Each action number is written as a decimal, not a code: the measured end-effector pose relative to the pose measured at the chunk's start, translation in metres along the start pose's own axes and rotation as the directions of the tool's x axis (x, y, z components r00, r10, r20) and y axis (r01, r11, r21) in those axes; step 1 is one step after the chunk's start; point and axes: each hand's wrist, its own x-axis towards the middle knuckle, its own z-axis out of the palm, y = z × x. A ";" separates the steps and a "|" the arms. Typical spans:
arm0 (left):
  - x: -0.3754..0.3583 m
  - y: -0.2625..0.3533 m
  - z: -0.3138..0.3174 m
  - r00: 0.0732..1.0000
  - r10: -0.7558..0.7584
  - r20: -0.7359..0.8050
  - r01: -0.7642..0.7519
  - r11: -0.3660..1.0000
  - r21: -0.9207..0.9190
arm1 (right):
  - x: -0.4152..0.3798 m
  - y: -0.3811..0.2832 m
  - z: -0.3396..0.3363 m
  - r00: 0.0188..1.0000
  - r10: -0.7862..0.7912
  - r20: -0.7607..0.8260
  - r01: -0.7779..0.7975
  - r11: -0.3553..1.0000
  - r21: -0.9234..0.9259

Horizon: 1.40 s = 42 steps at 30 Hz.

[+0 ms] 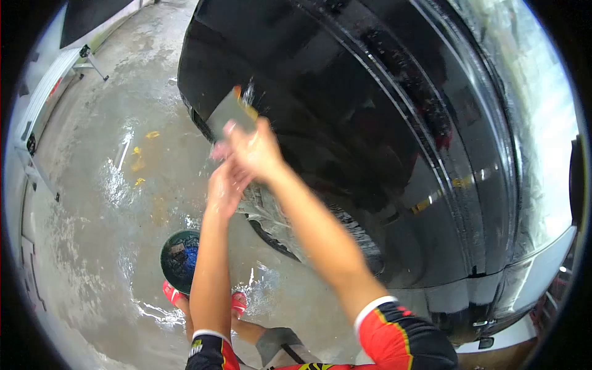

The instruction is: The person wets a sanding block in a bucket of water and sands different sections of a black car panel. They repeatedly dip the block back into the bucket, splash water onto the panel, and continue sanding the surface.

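Observation:
My right hand (259, 151), blurred by motion, grips a thin flat grey sheet (231, 111) with an orange-yellow edge. Its exact kind does not show. Beyond the sheet is the corner of a wet, glossy black car body (308, 98), where a few drops of water fly off. My left hand (227, 188) is wet and lies just below the right one, overlapping it in this view. The left fingers are partly hidden behind the right hand and smeared.
A dark green bucket (165, 262) with something blue in it stands on the wet concrete floor (98, 209) near my feet. Crumpled protective film (268, 209) hangs by the wheel. A folding work platform (58, 74) stands at the left. Pale sheeting (536, 123) covers the car's right part.

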 end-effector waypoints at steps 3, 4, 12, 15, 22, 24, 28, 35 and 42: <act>0.004 -0.007 0.054 0.991 -0.134 -0.009 0.133 0.967 0.216 | 0.043 -0.080 -0.081 0.453 -0.797 0.399 0.660 -0.001 -0.752; 0.000 -0.023 0.045 0.988 -0.154 -0.001 0.148 0.946 0.290 | 0.036 -0.088 -0.106 0.513 -0.721 0.465 0.570 -0.120 -0.813; -0.169 -0.074 -0.179 0.803 -0.403 -0.438 0.549 0.786 0.284 | -0.187 -0.008 -0.339 0.916 -0.325 0.235 0.044 -0.500 -0.865; -0.227 -0.070 -0.231 0.731 -0.354 -0.584 0.541 0.821 0.180 | -0.203 0.007 -0.351 0.898 -0.406 0.173 -0.082 -0.539 -0.838; -0.234 -0.099 -0.253 0.663 -0.375 -0.648 0.602 0.781 0.165 | 0.109 -0.122 -0.107 0.662 -0.537 0.523 0.186 -0.559 -0.808; -0.225 -0.105 -0.260 0.662 -0.410 -0.627 0.640 0.745 0.189 | 0.122 -0.127 -0.114 0.639 -0.573 0.513 0.126 -0.580 -0.805; -0.245 -0.094 -0.273 0.563 -0.467 -0.682 0.696 0.713 0.087 | -0.016 -0.104 -0.180 0.908 -0.371 0.194 0.041 -0.382 -0.923; -0.238 -0.102 -0.288 0.611 -0.403 -0.682 0.594 0.802 0.058 | -0.006 -0.084 -0.175 0.833 -0.493 0.252 -0.003 -0.459 -0.888; -0.256 -0.155 -0.309 0.527 -0.511 -0.679 0.755 0.649 0.098 | 0.025 -0.099 -0.154 0.792 -0.520 0.320 0.032 -0.488 -0.872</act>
